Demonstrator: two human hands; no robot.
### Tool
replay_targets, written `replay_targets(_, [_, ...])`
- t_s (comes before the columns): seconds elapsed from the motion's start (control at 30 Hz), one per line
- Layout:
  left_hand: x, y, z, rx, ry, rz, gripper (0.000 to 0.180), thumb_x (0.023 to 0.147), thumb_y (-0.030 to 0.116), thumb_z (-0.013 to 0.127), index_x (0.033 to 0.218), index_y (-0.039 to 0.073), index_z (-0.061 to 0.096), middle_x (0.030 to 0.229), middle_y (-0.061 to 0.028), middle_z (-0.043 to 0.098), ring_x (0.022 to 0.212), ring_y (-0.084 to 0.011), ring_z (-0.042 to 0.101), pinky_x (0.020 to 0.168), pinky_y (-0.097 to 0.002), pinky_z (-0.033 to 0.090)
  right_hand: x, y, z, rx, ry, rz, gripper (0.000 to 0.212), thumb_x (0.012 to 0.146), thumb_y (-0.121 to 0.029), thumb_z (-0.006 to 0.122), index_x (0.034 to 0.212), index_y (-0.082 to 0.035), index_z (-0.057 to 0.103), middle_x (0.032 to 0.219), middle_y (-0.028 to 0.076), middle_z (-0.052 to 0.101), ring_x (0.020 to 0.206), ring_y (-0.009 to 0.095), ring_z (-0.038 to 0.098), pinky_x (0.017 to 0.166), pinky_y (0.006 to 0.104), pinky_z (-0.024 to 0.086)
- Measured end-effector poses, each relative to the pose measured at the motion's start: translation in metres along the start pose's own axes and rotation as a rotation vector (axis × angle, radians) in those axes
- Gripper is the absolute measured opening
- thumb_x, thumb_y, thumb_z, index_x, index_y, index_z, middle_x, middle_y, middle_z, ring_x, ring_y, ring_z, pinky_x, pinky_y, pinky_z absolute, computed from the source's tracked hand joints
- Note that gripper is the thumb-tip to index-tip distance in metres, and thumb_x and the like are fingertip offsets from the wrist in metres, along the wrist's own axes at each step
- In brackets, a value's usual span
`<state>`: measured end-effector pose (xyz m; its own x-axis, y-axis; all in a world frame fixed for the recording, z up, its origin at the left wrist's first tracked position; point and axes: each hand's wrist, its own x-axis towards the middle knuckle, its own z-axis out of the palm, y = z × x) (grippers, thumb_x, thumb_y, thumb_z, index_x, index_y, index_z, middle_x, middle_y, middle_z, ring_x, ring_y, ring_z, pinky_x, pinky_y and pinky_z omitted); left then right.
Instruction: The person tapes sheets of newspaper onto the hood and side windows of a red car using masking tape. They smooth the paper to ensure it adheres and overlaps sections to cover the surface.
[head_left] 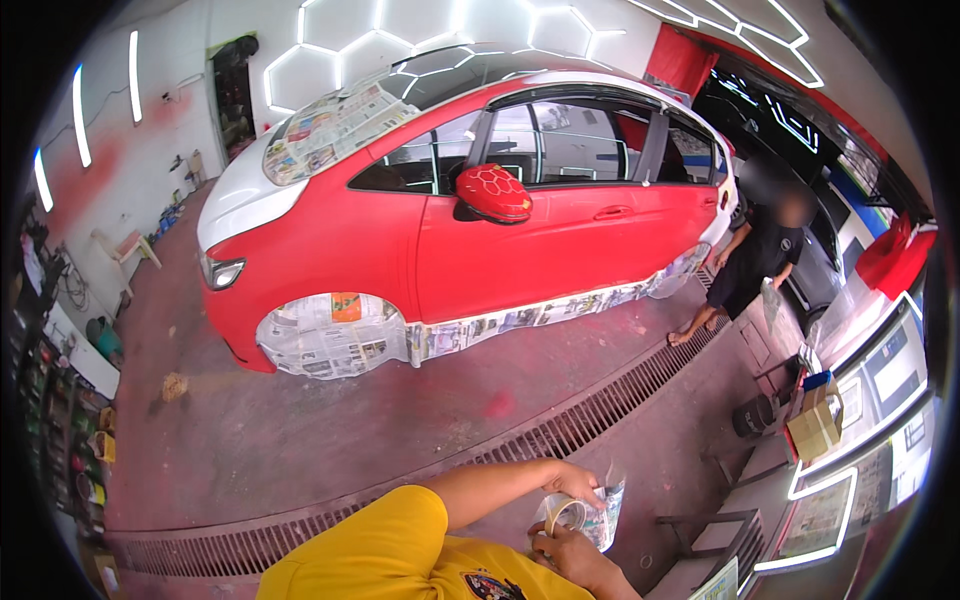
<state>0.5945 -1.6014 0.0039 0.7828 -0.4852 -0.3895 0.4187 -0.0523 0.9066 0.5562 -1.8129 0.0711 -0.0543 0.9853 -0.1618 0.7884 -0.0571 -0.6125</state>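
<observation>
You are holding a roll of masking tape (566, 516) near your chest at the bottom of the view, with a piece of newspaper (607, 514) bunched against it. Your left hand (578, 484) is curling over the top of the roll and paper, and your right hand (562, 552) is gripping the roll from below.

In my judgement, the loose paper could be catching on the sticky edge and tearing, or the tape end could be folding onto itself, because both are sharing one cramped grip.

Farther out, the red car (470, 240) is wearing newspaper over its windscreen (335, 128), its front wheel (330, 335) and along its sill. At the right, a brown cardboard box (815, 428) is sitting beside a small blue pack (818, 381), near another person (755, 265) who is standing by the car's rear. Bright framed panels (820, 515) are glowing at the near right.
</observation>
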Motion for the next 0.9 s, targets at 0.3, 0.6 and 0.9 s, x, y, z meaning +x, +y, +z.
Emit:
replay_targets(0.3, [-0.122,0.006,-0.156,-0.412,0.898,0.550,0.046,0.108,0.006,0.071,0.153,-0.001,0.063,0.139,-0.0152,0.077,0.123,-0.0195,0.073,0.108,-0.0379,0.057,0.098,-0.009,-0.018,-0.222,0.202,-0.023,0.037,0.091,-0.045,0.092,0.110,-0.014,0.084,0.137,0.016,0.070,0.109,0.038,0.073,0.095,0.0517,0.061])
replay_targets(0.6, [-0.096,0.119,-0.167,0.104,0.586,0.772,0.040,0.116,0.003,0.060,0.156,-0.001,0.059,0.144,-0.0102,0.073,0.128,-0.0137,0.064,0.115,-0.0392,0.054,0.141,0.206,-0.170,0.872,0.943,-0.022,0.128,0.083,-0.062,0.098,0.174,-0.001,0.034,0.167,0.013,0.052,0.151,0.029,0.053,0.126,0.0463,0.043])
replay_targets(0.9, [0.022,0.182,-0.245,0.389,0.854,0.605,0.031,0.116,0.011,0.063,0.144,0.000,0.069,0.134,-0.0174,0.079,0.124,-0.0241,0.074,0.108,-0.0392,0.055,0.177,0.356,-0.343,1.222,0.634,-0.090,0.096,0.090,-0.039,0.100,0.163,0.001,0.050,0.154,0.010,0.068,0.141,0.026,0.065,0.123,0.0451,0.047])
